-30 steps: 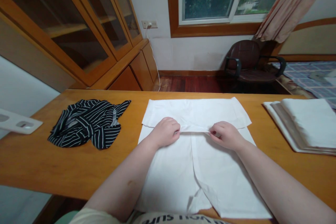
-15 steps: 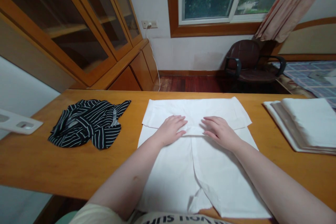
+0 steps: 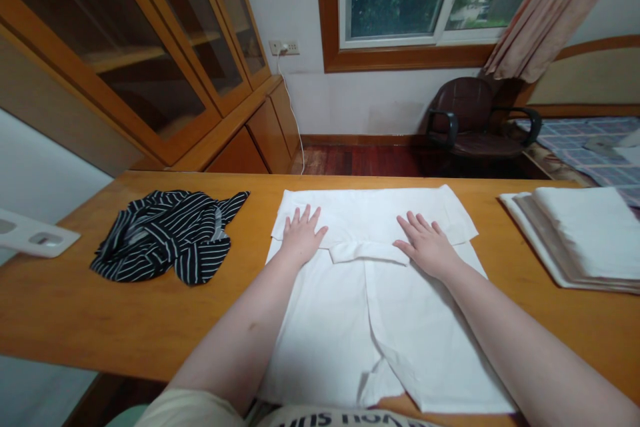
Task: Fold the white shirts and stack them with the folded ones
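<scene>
A white garment [image 3: 373, 307] lies spread flat on the wooden table [image 3: 125, 327], its far part folded over toward me, with a small folded flap at the middle. My left hand [image 3: 301, 235] rests flat on the folded part at its left side, fingers spread. On the right side of the same fold my right hand [image 3: 427, 245] lies flat too, fingers stretched out. Neither hand holds anything.
A crumpled black-and-white striped garment [image 3: 167, 233] lies to the left. A stack of folded white cloth [image 3: 583, 237] sits at the right edge. A white device [image 3: 33, 235] juts in at far left. Beyond the table stand a dark armchair [image 3: 475, 120] and wooden cabinets [image 3: 150, 53].
Both hands let go of the pinched fold edge, flattened, and slid apart outward along the folded part of the white garment.
</scene>
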Motion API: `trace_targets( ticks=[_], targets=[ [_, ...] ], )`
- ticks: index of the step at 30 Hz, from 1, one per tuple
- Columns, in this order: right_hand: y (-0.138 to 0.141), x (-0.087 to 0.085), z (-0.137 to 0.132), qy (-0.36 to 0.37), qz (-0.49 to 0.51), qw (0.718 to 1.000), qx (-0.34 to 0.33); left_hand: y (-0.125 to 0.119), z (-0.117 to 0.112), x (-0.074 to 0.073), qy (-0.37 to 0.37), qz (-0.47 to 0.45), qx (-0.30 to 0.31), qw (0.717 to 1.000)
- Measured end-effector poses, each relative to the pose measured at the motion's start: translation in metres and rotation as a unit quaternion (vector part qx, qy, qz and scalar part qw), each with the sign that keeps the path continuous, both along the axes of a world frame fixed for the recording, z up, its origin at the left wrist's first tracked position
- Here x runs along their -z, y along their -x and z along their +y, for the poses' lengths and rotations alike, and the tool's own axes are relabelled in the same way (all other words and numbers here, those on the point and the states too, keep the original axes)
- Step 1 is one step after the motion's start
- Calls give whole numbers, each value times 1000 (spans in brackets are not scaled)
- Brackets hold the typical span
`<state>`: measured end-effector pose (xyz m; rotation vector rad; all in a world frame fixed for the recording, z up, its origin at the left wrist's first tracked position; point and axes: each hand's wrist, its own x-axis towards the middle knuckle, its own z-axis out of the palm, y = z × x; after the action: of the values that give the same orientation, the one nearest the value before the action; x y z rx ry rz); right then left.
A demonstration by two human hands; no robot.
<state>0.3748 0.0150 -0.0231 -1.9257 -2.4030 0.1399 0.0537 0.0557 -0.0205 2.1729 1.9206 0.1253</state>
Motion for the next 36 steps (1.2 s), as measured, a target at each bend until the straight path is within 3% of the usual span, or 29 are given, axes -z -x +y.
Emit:
trace_targets(
  ticks=[4,9,14,17,19,22,24,29,36],
  targets=[
    [-16,4,10,9,-18,998,60,17,11,3,20,11,-50,998],
    [-23,7,12,-1,-25,994,106,19,11,1,17,23,-88,996],
    [-19,-9,25,-9,-40,994,99,18,30,-21,35,54,-103,993],
    [-23,-25,49,-6,-31,989,145,23,55,-38,16,44,-146,988],
    [-32,-31,66,-60,-2,980,190,28,69,-42,-32,28,-185,982],
    [-52,-26,83,-149,50,949,273,36,81,-33,-92,-12,-242,966],
    [-67,-17,88,-166,96,928,320,41,82,-21,-105,-43,-260,959],
    [-89,2,90,-137,248,907,312,52,82,1,-133,-81,-249,956],
    [-91,1,94,-173,292,881,330,62,93,3,-135,-130,-242,952]
  ],
)
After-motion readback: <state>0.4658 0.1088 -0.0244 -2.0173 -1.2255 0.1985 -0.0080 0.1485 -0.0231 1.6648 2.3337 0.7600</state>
